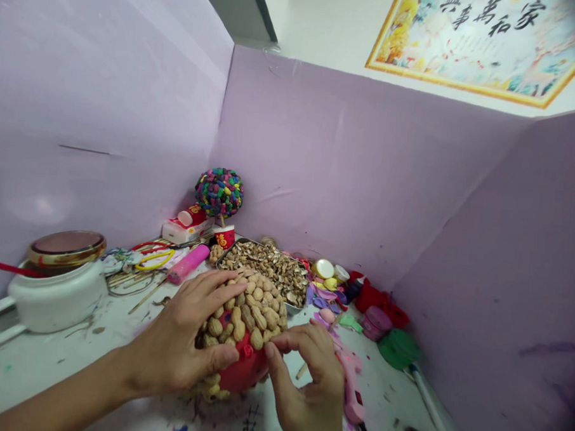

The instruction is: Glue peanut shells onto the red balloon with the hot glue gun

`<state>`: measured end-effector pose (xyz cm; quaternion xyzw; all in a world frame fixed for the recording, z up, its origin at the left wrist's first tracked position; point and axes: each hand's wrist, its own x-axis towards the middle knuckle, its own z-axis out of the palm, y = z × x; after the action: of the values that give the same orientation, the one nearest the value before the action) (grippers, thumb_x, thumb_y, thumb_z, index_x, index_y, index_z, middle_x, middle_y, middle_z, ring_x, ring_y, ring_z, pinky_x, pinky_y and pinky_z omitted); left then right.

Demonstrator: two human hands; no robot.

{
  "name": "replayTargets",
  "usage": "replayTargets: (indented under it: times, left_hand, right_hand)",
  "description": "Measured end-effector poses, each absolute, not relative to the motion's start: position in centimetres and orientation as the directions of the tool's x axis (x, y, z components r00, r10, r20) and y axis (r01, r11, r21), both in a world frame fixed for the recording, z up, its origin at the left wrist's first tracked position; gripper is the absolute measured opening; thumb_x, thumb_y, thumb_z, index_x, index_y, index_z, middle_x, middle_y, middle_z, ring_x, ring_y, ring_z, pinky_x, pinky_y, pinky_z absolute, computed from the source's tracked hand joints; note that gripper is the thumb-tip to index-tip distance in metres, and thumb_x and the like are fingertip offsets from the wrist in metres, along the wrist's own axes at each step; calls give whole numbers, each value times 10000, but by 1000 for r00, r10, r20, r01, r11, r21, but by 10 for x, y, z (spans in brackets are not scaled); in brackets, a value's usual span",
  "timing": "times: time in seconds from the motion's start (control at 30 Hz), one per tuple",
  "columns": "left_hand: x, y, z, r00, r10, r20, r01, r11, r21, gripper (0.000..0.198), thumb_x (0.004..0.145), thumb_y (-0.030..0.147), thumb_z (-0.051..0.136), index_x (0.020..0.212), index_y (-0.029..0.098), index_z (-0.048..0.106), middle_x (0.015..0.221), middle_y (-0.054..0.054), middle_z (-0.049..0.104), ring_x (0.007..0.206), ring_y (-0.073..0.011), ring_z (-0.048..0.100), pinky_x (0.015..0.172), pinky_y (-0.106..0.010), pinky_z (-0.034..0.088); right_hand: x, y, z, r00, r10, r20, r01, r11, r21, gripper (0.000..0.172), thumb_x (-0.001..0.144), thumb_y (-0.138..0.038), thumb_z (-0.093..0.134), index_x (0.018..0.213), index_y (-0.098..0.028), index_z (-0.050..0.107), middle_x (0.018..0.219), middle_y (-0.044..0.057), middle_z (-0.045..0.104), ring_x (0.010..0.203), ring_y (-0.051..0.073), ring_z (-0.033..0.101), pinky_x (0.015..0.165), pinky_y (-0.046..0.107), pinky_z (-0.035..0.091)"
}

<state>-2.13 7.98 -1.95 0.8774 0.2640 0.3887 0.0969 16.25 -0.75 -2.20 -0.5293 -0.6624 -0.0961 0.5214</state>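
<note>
A red balloon (245,374) covered over its upper part with whole peanuts (252,303) sits low in the middle of the view. My left hand (187,332) wraps its left side, fingers over the peanuts and thumb across bare red rubber close to the balloon's knot (248,351). At the right edge of the peanuts, my right hand (309,369) has thumb and index finger pinched together against the balloon; whatever lies between the fingertips is hidden. More peanuts show underneath, at the lower left. Beside my right hand lies a pink glue gun (351,390).
Behind the balloon stands a metal tray (295,309) of nut shells. A multicoloured ball (219,192) on a stick rises from a red cup (224,237). Left is a white pot (58,297); right are balloons, tubs and a green container (398,349). Purple panels enclose the table.
</note>
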Motion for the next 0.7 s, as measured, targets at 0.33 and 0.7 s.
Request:
replayTargets:
  times: [0.33, 0.7]
  left_hand:
    - [-21, 80, -20, 559, 537, 632, 387, -843, 374, 589, 755, 486, 542, 1295, 307, 388, 1348, -73, 401, 1214, -309, 375, 989, -500, 324]
    - [-21, 83, -19, 563, 549, 617, 405, -835, 373, 574, 754, 484, 534, 1283, 309, 395, 1360, -58, 397, 1234, -302, 359, 997, -492, 329]
  right_hand:
    - [158, -9, -22, 283, 694, 662, 690, 332, -643, 88, 728, -167, 599, 647, -199, 592, 611, -11, 573, 606, 156, 543, 581, 270, 434]
    - [154, -9, -11, 376, 723, 579, 570, 312, -760, 105, 697, -199, 604, 593, -181, 604, 568, -6, 564, 554, 151, 536, 534, 262, 436]
